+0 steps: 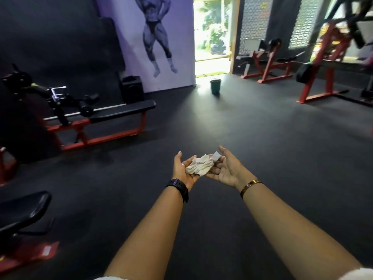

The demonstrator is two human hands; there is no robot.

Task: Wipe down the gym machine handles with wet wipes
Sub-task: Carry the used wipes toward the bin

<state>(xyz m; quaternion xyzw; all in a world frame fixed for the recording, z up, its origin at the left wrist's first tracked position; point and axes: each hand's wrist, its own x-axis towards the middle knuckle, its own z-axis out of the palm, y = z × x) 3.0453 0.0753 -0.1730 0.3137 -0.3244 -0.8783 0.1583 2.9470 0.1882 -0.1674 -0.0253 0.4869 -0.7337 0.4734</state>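
Both hands are facing palm-up, fingers relaxed, nothing pinching: left hand (184, 172) and right hand (226, 169) are cradling the crumpled wet wipe (199, 165), which is bridging both palms, long axis left-right. Bench machine (121, 109) is sitting well apart, front-left, nearer the left hand; its handles are too dark to make out

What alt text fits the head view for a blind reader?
A crumpled off-white wet wipe lies across the upturned left hand and right hand above a dark gym floor. Red-framed machines stand either side; a dark green bin sits near the doorway.
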